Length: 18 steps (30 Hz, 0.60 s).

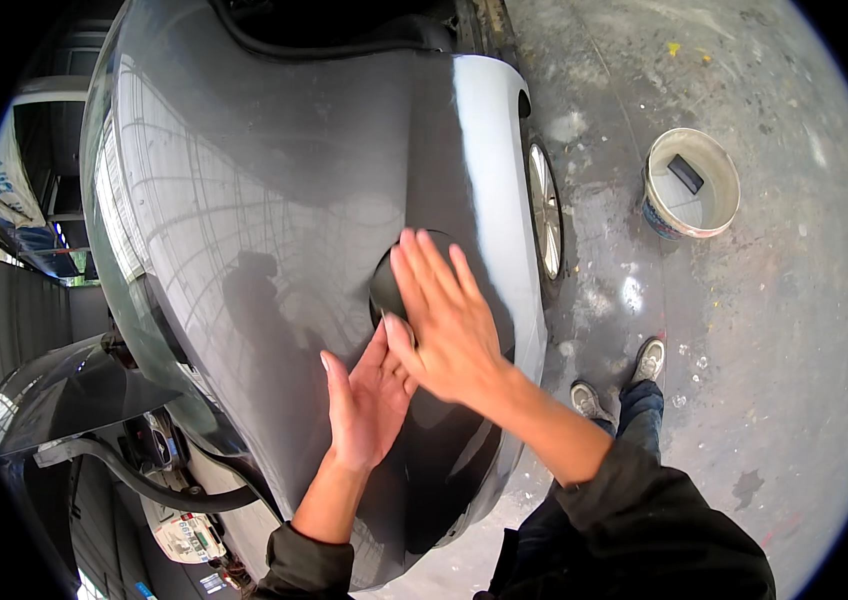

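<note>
A car's grey, glossy body panel [274, 150] stretches out below me. My right hand [449, 325] lies over it with its fingers extended and slightly spread, partly covering a dark round recess or disc [389, 285] in the panel; which of the two it is, I cannot tell. Palm upward, my left hand [369, 405] has its thumb apart, and its fingertips reach under the right hand near that hand's thumb. The right hand hides part of the left fingers. Nothing held shows in either hand.
A pale, whitish patch [489, 140] runs along the panel edge above a wheel [544, 210]. On the stained concrete floor [784, 330] stands a white bucket [652, 190] with a dark block [685, 174] inside. My shoes [650, 360] are beside the car. Another vehicle part [84, 395] stands at left.
</note>
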Available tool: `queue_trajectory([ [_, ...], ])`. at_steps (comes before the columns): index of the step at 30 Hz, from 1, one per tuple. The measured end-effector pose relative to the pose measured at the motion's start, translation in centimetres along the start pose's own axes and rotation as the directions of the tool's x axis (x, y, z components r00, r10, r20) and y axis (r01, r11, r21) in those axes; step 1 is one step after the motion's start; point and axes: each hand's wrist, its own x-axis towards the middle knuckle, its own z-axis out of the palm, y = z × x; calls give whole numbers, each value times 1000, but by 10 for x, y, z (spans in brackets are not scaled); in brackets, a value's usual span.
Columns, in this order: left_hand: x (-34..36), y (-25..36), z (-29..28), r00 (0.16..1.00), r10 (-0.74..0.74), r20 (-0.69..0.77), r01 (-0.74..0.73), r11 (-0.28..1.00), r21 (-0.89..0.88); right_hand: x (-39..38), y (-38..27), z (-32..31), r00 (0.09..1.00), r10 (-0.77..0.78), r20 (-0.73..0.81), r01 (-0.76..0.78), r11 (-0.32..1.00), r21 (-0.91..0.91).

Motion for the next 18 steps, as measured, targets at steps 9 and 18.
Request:
queue_trajectory([
  [9, 0, -1, -7, 1000, -2, 19, 1, 1000, 8, 0, 9, -3, 996, -80, 44, 79, 996, 34],
  [18, 1, 0, -6, 998, -35, -46, 34, 999, -34, -2, 15, -3, 980, -189, 55, 175, 964, 201],
])
